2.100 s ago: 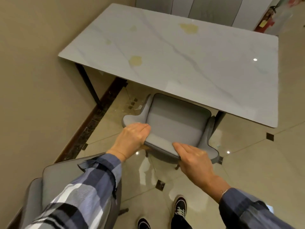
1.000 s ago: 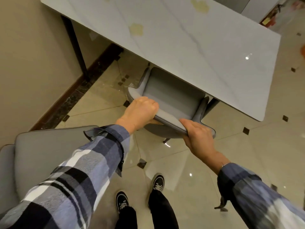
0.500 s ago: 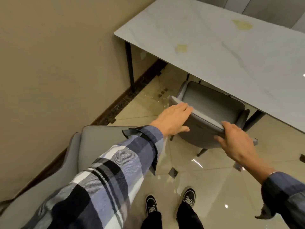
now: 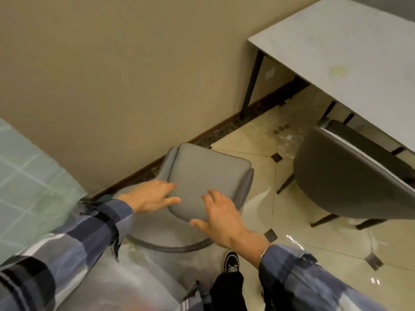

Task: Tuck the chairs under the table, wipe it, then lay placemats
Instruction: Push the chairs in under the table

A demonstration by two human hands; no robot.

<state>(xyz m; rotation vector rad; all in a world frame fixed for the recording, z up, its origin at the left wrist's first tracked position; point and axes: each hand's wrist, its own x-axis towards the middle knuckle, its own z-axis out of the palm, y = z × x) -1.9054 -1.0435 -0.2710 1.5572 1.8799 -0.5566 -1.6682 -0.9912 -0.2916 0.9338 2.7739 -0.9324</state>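
While spread over the second chair [image 4: 208,176]:
left hand [image 4: 150,196]: fingers straight, touching backrest
right hand [image 4: 219,217]: fingers splayed, on backrest
first chair [image 4: 350,180]: tucked under surface [image 4: 350,41]

Both hands, left [image 4: 150,195] and right [image 4: 219,215], reach the grey chair [image 4: 206,178].

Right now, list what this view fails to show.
- Grey padded chair by the wall: legs hidden under its seat and backrest.
- White marble table: far end cut off by the frame's right edge.
- Yellowish stain: too blurred to identify.
- Left hand, right hand: grip blurred.
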